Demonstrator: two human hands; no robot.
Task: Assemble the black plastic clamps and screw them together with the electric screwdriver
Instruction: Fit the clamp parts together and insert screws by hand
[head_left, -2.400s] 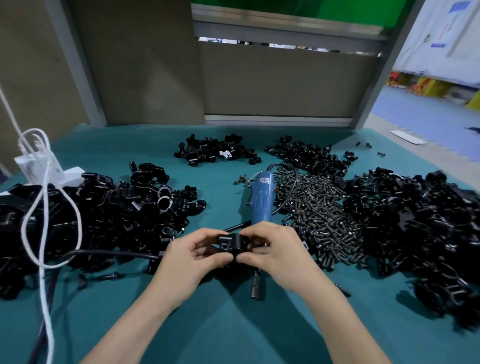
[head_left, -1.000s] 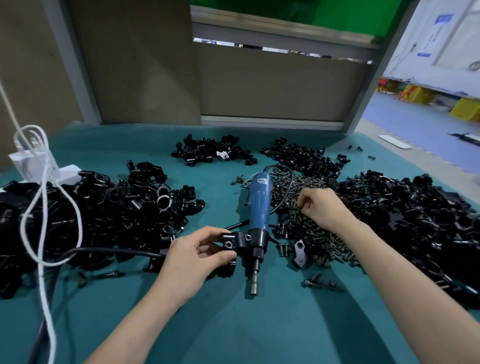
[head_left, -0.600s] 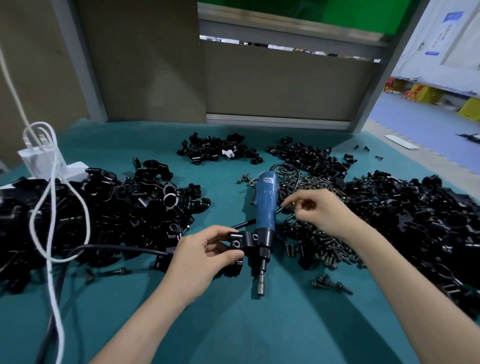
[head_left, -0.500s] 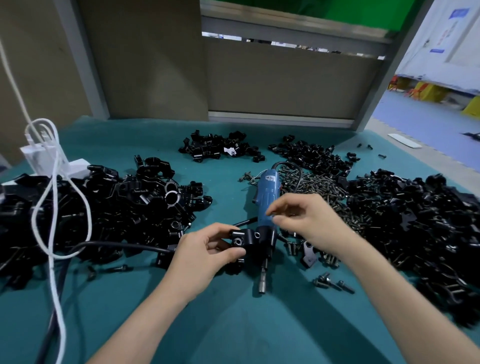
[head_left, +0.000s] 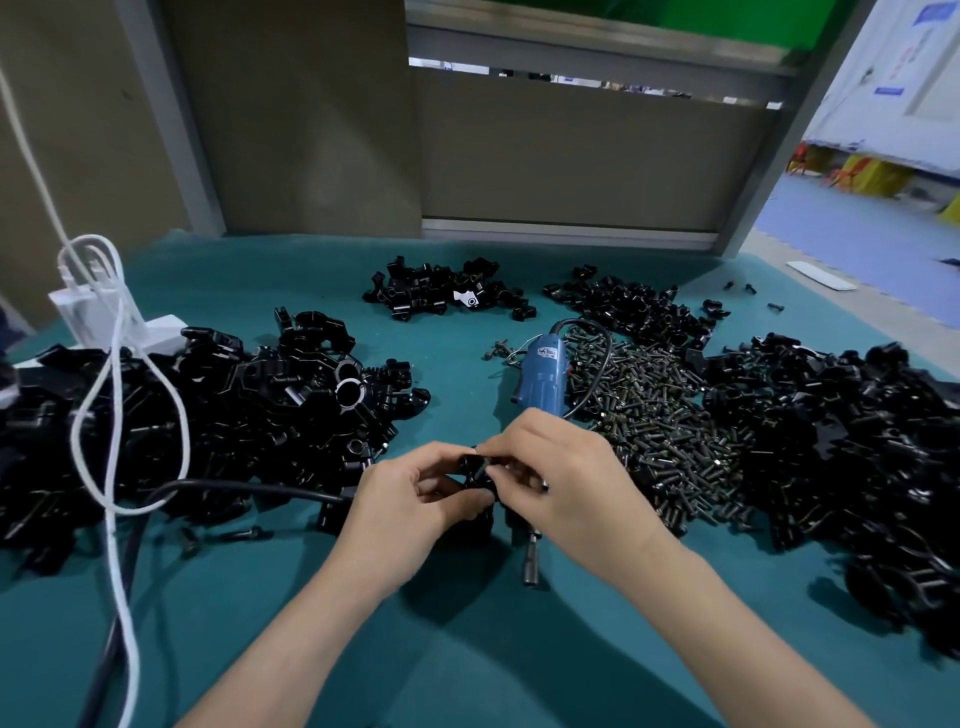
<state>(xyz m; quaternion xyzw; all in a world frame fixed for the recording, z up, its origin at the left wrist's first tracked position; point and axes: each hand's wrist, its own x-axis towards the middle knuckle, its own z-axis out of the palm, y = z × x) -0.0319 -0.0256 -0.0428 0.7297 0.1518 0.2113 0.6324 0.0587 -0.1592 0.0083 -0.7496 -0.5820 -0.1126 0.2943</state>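
**Mia:** Where is the clamp?

**Tom:** The clamp (head_left: 475, 470) is up off the table (head_left: 467, 649), over the middle, a bit toward the near edge. The left hand (head_left: 410, 499) holds it with its fingers and thumb curled round the sides. The right hand (head_left: 566, 478) pinches at its top with its fingertips.

**Mia:** Is there a screw in that pinch?

**Tom:** It is too small to tell.

**Mia:** How will the clamp feel?

**Tom:** Light and hard, I think, like a toy block. It won't squash. It looks smooth, so it could slip. Best to hold the flat sides and keep the hole free.

**Mia:** And the tool?

**Tom:** The electric screwdriver (head_left: 540, 379) lies just behind the hands, with its tip toward the near edge. It looks heavier, so grab the fat blue part. The screws (head_left: 660, 415) lie in a pile on its right. They are tiny and may roll.
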